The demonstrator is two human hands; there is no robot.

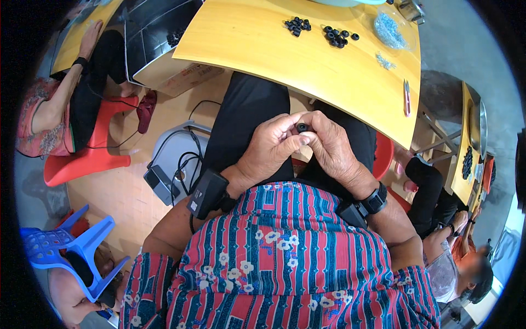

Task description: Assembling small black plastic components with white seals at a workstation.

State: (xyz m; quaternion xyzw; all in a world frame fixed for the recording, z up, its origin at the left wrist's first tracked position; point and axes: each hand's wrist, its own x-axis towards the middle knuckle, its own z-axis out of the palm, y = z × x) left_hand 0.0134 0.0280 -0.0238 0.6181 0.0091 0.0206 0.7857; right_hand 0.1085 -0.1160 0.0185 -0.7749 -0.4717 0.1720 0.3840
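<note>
Over my lap, my left hand and my right hand meet with fingers closed around a small round black part. It looks like a short ring or cap with a hole in its end. Thumbs and fingertips of both hands press close about it, hiding most of its sides. On the yellow table beyond lie a pile of small black cylindrical pieces and a second pile of rounder black pieces. A clear container of pale blue pieces stands at the far right, with a small heap of the same pieces nearby.
Red-handled tweezers or snips lie near the table's right edge. A cardboard box with a dark lining stands left. Cables lie over a grey stool. Other people sit at both sides, one on a red stool; a blue stool is lower left.
</note>
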